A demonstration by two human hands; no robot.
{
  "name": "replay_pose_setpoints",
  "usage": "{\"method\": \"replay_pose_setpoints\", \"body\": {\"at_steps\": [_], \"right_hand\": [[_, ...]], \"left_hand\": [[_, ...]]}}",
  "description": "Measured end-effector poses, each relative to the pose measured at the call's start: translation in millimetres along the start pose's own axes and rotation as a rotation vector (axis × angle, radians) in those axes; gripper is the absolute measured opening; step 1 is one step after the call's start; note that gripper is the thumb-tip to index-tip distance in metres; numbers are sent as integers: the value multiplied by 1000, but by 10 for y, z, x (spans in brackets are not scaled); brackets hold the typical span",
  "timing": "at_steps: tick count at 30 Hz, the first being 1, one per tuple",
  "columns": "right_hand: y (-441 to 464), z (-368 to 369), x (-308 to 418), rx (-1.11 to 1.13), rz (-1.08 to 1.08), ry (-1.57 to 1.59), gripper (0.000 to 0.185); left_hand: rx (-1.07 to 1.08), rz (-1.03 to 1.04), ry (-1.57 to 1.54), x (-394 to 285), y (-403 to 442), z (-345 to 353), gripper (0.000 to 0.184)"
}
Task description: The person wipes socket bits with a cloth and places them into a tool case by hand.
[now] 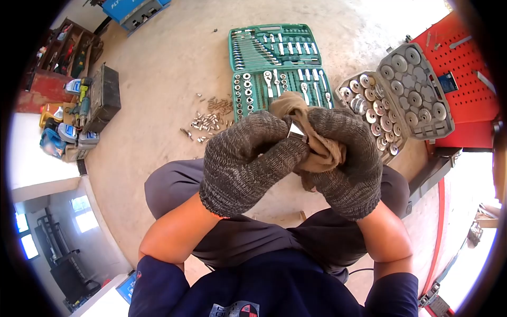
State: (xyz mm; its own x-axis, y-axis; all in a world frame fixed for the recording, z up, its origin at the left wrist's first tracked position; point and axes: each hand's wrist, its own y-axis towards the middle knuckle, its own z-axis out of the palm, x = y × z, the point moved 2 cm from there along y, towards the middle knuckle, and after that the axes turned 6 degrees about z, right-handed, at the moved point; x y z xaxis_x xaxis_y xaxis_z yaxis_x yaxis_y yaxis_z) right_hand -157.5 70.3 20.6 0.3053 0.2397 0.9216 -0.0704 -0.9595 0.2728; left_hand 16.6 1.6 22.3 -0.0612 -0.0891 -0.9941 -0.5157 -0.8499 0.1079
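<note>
Both my hands wear dark grey knitted gloves and meet above my knees. My left hand [243, 164] is closed, pinching a shiny metal socket [297, 132] between thumb and fingers. A crumpled brown rag [325, 150] is bunched in my right hand [351, 164], whose fingers are wrapped round it. The rag presses against the socket's right side. Beyond my hands lies an open green tool case [259, 68] with wrenches, ratchets and sockets in its slots; the rag and gloves hide its near edge. Loose small sockets and bits [208, 121] lie in a pile left of the case.
On the right, an open grey case [443, 113] holds round metal cap pieces, beside a red pegboard cabinet [465, 63]. A dark toolbox [105, 98], bottles and a drill [83, 111] stand at left. A blue box [134, 13] sits at the back.
</note>
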Motion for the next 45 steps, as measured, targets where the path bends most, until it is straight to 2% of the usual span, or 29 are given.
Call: {"method": "replay_pose_setpoints", "body": {"at_steps": [1, 3, 4, 6, 7, 10, 11, 16, 17, 18, 19, 21, 22, 24, 26, 27, 29, 35, 37, 39, 41, 42, 44, 45], "right_hand": [[1, 8, 15, 37, 72, 129, 55], [4, 16, 9, 70, 147, 256, 51], [15, 7, -7, 89, 101, 118, 50], [49, -19, -77, 126, 7, -157, 49], [57, -26, -114, 143, -40, -292, 49], [51, -25, -131, 173, -134, -564, 47], [55, -30, -106, 127, -33, -333, 49], [5, 75, -2, -85, 446, 837, 55], [-6, 95, -9, -80, 439, 873, 55], [-6, 98, -40, -79, 440, 873, 55], [12, 83, -59, -48, 327, 559, 56], [54, 77, -86, -17, 211, 242, 57], [88, 89, -96, -4, 186, 414, 62], [133, 117, -51, 3, 160, 587, 69], [126, 156, 63, 35, 331, 629, 72], [128, 162, 62, 1, 364, 511, 77], [131, 134, 67, 19, 364, 503, 77], [105, 122, 21, 38, 326, 487, 77], [99, 130, 12, 30, 336, 505, 77], [81, 126, 20, 26, 193, 375, 54], [43, 114, 28, 22, 257, 457, 52], [32, 104, 24, 21, 318, 538, 51], [26, 78, 28, 38, 372, 585, 50], [16, 66, 21, 56, 427, 632, 48]], "left_hand": [[-2, -1, 0, 18, 5, -16, 19], [48, 257, 101, 31, 25, -53, 20], [50, 255, 99, 43, 40, -80, 20], [181, 732, 389, -19, 22, -80, 35], [190, 771, 498, -38, -21, -51, 42], [197, 801, 502, -40, 17, -32, 43], [186, 761, 507, -122, 17, -28, 34], [115, 672, 433, -25, -2, -142, 18], [93, 585, 368, -40, -4, -144, 16], [70, 500, 302, -35, -1, -140, 15], [11, 527, 285, 24, 7, -138, 14], [-13, 551, 244, 24, 35, -121, 14], [-38, 577, 205, 16, 47, -122, 13], [-13, 495, 185, -9, 36, -115, 13], [-165, 135, -154, 28, 30, -58, 11], [-156, 131, -153, 21, 39, -60, 11], [-85, 198, 9, -3, 46, -77, 9], [-48, 300, 85, 46, 43, -63, 9], [-67, 221, 75, 22, 19, -34, 9], [-83, 141, 64, 36, 15, -48, 9], [46, 245, 172, 62, 21, -69, 16], [46, 245, 172, 76, 12, -54, 16], [119, 209, -98, 112, -10, 1, 23], [191, 305, 89, 122, -2, -37, 32]]}}
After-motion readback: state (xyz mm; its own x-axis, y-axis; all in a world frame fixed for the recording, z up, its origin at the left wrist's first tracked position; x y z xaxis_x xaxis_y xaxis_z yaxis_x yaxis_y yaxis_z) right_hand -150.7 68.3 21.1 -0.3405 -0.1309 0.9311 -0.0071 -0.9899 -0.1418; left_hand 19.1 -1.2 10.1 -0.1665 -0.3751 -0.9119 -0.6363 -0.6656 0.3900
